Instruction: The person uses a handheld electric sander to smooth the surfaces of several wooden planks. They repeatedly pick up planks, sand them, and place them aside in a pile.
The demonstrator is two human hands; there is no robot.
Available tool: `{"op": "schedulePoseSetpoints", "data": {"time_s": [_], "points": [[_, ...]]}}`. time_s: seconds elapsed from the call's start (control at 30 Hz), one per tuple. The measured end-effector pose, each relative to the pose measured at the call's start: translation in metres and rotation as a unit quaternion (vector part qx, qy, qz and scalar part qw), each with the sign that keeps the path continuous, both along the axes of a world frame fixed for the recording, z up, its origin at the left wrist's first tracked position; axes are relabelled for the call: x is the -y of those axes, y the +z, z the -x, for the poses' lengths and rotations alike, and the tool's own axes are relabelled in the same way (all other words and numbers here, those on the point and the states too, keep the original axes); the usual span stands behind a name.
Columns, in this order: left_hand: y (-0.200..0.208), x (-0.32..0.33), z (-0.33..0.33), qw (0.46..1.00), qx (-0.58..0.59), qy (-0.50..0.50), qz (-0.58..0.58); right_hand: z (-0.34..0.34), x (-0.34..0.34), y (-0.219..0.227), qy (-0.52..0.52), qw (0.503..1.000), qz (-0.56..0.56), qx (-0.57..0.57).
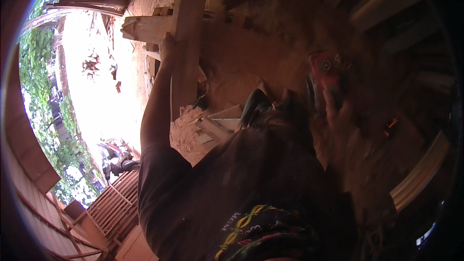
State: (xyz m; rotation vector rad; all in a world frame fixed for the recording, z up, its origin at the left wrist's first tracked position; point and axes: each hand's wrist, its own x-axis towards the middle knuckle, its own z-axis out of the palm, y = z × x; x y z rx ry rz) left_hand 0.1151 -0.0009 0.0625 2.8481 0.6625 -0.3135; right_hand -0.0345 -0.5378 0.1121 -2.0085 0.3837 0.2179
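My left hand (pixel 169 47) is closed on the edge of a long, pale wooden plank (pixel 185 75), which runs from the top of the view down past my forearm. Beneath it a shorter thick board (pixel 145 29) lies crosswise, its end sticking out to the left. Off to the right, my right hand (pixel 336 108) is wrapped round a red power tool (pixel 323 67) with a round dial on its body. Shadow and motion blur hide its underside, and I cannot make out its exact kind. The tool is apart from the plank.
Wood offcuts (pixel 217 124) lie on the dusty ground by my feet. Stacked timber (pixel 382 0) fills the far right, and a curved pale board (pixel 420 171) lies nearer. A motorbike (pixel 116 159) stands at the bright opening on the left, beside a slatted wooden frame (pixel 113 200).
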Motion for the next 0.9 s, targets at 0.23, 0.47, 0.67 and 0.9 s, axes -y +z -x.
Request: {"op": "schedulePoseSetpoints", "data": {"time_s": [0.23, 0.47, 0.67, 0.9], "points": [[-0.023, -0.030, 0.004, 1.000, -0.017, 0.011, 0.001, 0.004, -0.002, 0.024, 0.032, 0.998, -0.037, -0.045], [-0.008, -0.022, 0.009, 0.999, -0.030, 0.018, -0.029, 0.032, 0.031, -0.030, 0.183, 0.983, 0.000, 0.014], [0.001, -0.023, 0.009, 0.996, -0.054, 0.055, 0.038, 0.012, 0.005, -0.003, -0.038, 0.982, -0.114, -0.146], [0.004, -0.037, 0.010, 0.998, -0.041, 0.029, 0.029, 0.032, 0.007, -0.021, -0.071, 0.992, -0.034, -0.097]]}}
